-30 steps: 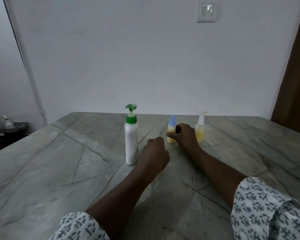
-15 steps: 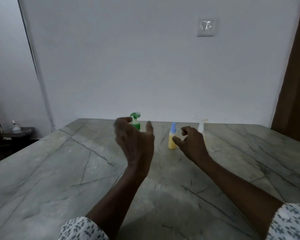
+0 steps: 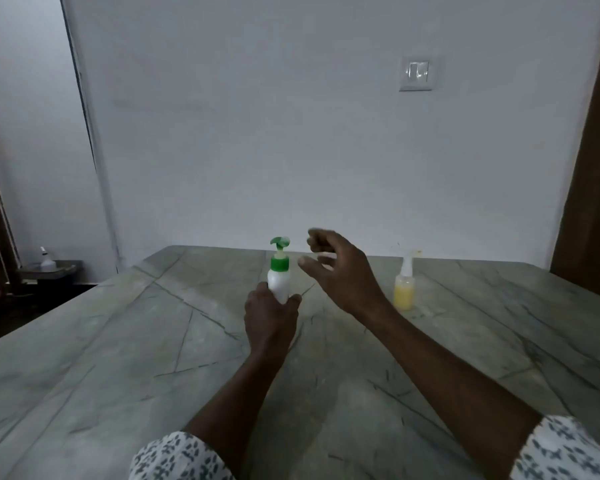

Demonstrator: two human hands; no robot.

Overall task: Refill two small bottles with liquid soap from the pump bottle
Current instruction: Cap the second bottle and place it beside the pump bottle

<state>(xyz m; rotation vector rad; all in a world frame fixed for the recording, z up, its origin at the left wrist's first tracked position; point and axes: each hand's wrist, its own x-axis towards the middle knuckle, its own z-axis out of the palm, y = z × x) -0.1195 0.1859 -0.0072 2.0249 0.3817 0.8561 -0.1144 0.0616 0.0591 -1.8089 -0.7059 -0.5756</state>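
Note:
A white pump bottle [image 3: 279,276] with a green collar and pump head stands upright on the marble table [image 3: 118,341]. My left hand [image 3: 270,317] is wrapped around its lower body. My right hand [image 3: 340,271] hovers just right of the pump head, fingers apart and holding nothing. One small bottle [image 3: 405,285] with yellow liquid and a white nozzle stands to the right, apart from both hands. The blue-capped small bottle is hidden behind my right hand.
A white wall with a light switch [image 3: 417,73] rises behind the table's far edge. A brown door [image 3: 593,168] is at the right. At the far left a low stand [image 3: 49,270] holds a small white bottle.
My left hand has come down and closed around the pump bottle. My right hand has lifted away from the blue-capped bottle and moved left toward the pump head, now hiding that bottle.

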